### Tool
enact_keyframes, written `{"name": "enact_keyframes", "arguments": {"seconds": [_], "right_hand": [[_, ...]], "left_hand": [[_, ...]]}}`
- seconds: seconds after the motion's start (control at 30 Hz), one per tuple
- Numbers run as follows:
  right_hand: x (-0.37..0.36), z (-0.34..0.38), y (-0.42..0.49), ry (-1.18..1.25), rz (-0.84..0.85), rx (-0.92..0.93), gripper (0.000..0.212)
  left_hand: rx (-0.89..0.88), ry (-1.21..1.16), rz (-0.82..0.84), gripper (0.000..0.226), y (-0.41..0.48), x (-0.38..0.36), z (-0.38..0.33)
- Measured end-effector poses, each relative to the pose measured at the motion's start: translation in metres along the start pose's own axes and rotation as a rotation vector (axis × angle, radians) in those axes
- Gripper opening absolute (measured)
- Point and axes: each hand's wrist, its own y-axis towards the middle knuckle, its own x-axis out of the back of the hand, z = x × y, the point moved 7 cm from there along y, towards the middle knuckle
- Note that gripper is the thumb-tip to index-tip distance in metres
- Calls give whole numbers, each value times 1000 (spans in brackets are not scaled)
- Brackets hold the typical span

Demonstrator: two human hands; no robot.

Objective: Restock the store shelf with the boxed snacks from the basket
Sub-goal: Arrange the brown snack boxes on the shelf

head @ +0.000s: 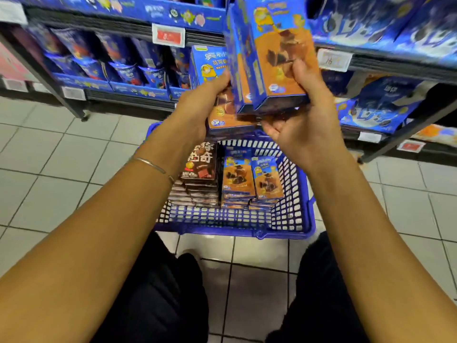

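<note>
The person's legs in dark trousers stand on a pale tiled floor at the near edge. Two bare forearms reach away from the viewer, and the left wrist wears a thin bracelet.

Just beyond the legs, a blue plastic basket sits on the floor. Inside it, a stack of dark brown boxes lies on the left. Two stacks of blue and orange boxes lie just beside it on the right.

Both hands are raised above the far end of the basket. The right hand grips a pair of boxes held upright side by side, its fingers curled under their lower end and the thumb on the front. The left hand grips a single box of the same blue and orange kind, partly hidden behind the pair.

Farther off, the store shelf runs across the scene, filled with blurred blue packets. A red and white price tag hangs on the rail above them.
</note>
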Motion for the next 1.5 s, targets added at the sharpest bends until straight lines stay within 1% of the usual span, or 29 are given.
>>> {"name": "enact_keyframes", "arguments": {"seconds": [0.03, 0.07, 0.1, 0.13, 0.2, 0.23, 0.33, 0.37, 0.43, 0.47, 0.5, 0.53, 0.6, 0.63, 0.7, 0.73, 0.8, 0.93, 1.07, 1.2, 1.37, 1.43, 1.5], "right_hand": [[-11, 6, -2, -50, 7, -3, 48], [-23, 15, -6, -88, 10, 0, 43], [-33, 28, -12, -123, 9, 13, 36], [-44, 45, -18, -149, 0, 27, 26], [-69, 85, -35, -185, -16, 40, 14], [-83, 108, -45, -195, -13, 46, 14], [-130, 184, -79, -170, 37, 61, 10], [-144, 211, -93, -182, 38, 53, 10], [-176, 268, -123, -247, 34, 50, 16], [-191, 297, -139, -271, 28, 60, 20], [-206, 326, -155, -303, 14, 75, 21], [-221, 357, -169, -349, -2, 101, 20], [-250, 414, -198, -467, -37, 158, 26], [-263, 441, -210, -521, -57, 182, 32], [-287, 486, -231, -578, -69, 245, 62], [-299, 506, -239, -583, -61, 276, 72], [-319, 540, -256, -565, -50, 340, 73], [-347, 593, -274, -498, -82, 477, 58], [-367, 629, -273, -379, -84, 504, 50], [-387, 653, -259, -297, -78, 522, 55], [-411, 678, -233, -277, -123, 554, 64], [-416, 687, -222, -260, -136, 552, 63], [-422, 695, -212, -239, -134, 559, 58]], "left_hand": [[15, 8, 9, 42, -3, -4, -11], [32, 42, 5, 59, -9, -7, -23], [49, 90, -3, 72, -18, -10, -39], [57, 117, -8, 80, -29, -15, -56], [62, 119, -36, 87, -56, -26, -95], [66, 119, -33, 89, -70, -33, -118], [66, 130, 47, 91, -125, -67, -193], [64, 153, 20, 94, -144, -75, -220], [39, 171, -55, 97, -189, -89, -275], [33, 165, -57, 96, -212, -99, -302], [34, 148, -26, 95, -235, -112, -327], [39, 100, 33, 94, -257, -127, -351], [42, -42, 178, 95, -301, -155, -395], [33, -81, 237, 97, -320, -166, -417], [18, -92, 318, 102, -351, -183, -452], [7, -84, 343, 105, -364, -188, -468], [-25, -75, 368, 109, -383, -198, -500], [-53, -65, 362, 113, -410, -216, -553], [-51, -108, 357, 115, -419, -231, -591], [-46, -146, 346, 117, -414, -240, -621], [-88, -173, 409, 119, -395, -250, -657], [-69, -147, 433, 121, -388, -253, -668], [-21, -138, 423, 122, -380, -255, -675]]}}
